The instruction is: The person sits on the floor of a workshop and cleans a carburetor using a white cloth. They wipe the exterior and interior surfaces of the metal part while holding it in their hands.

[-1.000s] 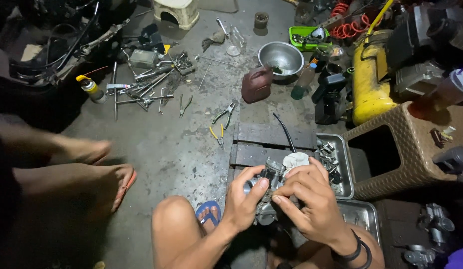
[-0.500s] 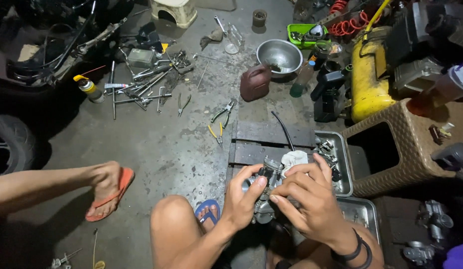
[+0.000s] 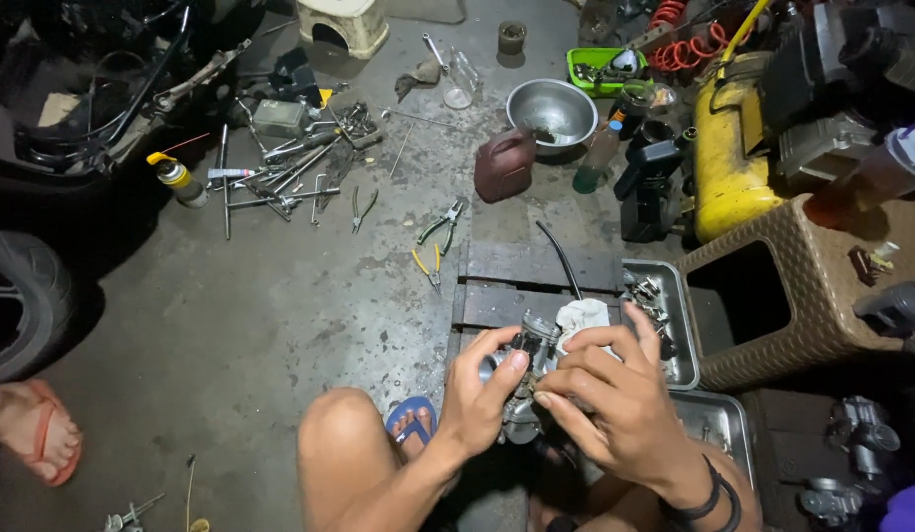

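Observation:
My left hand [image 3: 482, 392] grips a grey metal engine part, a carburetor [image 3: 524, 379], from its left side, low in the middle of the view. My right hand [image 3: 610, 394] closes over the same part from the right, fingers pressing on it beside a white rag [image 3: 581, 316]. A black band circles my right wrist. The part is held above a small wooden pallet [image 3: 524, 281], and much of it is hidden by my fingers. My bare knee [image 3: 344, 433] and a blue sandal [image 3: 410, 419] sit just left of the hands.
A metal tray of small parts [image 3: 674, 335] lies right of my hands, a woven brown box [image 3: 782, 296] beyond. Pliers [image 3: 440, 227], scattered tools [image 3: 280, 167], a spray can [image 3: 178, 180], a steel bowl [image 3: 551, 110], a brown jug [image 3: 504, 166], a yellow tank [image 3: 728, 158]. Another person's sandalled foot [image 3: 33, 433] at left.
The other person's legs and feet have pulled back to the left edge, uncovering a tyre at left. My hands stay on the carburetor with small finger shifts.

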